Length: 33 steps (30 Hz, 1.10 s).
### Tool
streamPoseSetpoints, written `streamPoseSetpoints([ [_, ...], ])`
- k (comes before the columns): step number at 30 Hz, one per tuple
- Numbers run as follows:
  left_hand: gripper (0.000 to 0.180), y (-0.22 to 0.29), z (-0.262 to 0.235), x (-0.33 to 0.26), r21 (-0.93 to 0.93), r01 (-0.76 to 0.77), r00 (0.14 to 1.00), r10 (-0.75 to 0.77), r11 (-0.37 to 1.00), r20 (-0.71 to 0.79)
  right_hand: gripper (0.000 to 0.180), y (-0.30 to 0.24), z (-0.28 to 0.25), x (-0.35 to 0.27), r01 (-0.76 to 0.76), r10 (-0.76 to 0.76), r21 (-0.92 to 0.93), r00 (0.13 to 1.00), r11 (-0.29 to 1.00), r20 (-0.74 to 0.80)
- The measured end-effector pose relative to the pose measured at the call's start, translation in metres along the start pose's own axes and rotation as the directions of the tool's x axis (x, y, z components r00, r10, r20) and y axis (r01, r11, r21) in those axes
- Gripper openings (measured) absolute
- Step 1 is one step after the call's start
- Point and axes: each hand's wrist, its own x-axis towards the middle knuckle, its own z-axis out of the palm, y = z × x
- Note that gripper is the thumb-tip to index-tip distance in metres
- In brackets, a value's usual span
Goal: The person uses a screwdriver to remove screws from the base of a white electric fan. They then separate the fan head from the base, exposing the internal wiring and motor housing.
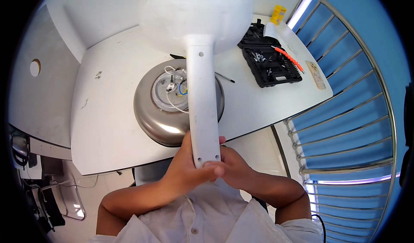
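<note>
Both hands grip the lower end of a long white handle, part of a rounded white plastic housing [196,14] with vent slots and screw holes. My left hand [183,167] wraps the handle's left side, its thumb crossing over the front. From the right, my right hand [235,167] closes round the same end, fingertips showing at the edge. Behind the handle, a steel pan [168,128] lies upside down on the table, its underside showing white, blue and yellow wires and a round plate. The handle hides part of the pan.
On the white table [103,126], an open black tool case [269,66] holds bits, with an orange-handled screwdriver [288,58] across it. Another thin screwdriver [226,77] lies beside the pan. A yellow container [278,15] stands at the back right. A metal railing [345,167] runs along the right.
</note>
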Motion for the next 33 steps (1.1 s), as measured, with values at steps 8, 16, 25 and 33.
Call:
streamPoseSetpoints([
  [8,0.064,-0.026,0.002,0.001,0.025,-0.213,0.976,0.213,0.977,-0.044,0.054,0.007,0.007,-0.002,0.075,-0.103,-0.236,0.988,0.969,-0.11],
  [16,0.062,-0.029,0.001,-0.003,0.008,-0.242,0.967,0.242,0.97,-0.077,0.045,0.014,0.007,0.0,0.002,-0.03,-0.252,0.994,0.968,-0.106],
  [25,0.053,-0.008,-0.007,-0.008,-0.11,-0.096,0.995,0.092,0.989,-0.041,0.035,-0.001,0.006,-0.003,-0.006,0.013,-0.075,0.996,0.997,0.091],
  [33,0.061,0.026,-0.01,-0.01,-0.117,-0.117,0.978,0.094,0.986,-0.186,0.046,0.007,0.021,0.006,0.015,0.012,-0.278,0.996,0.96,0.092],
])
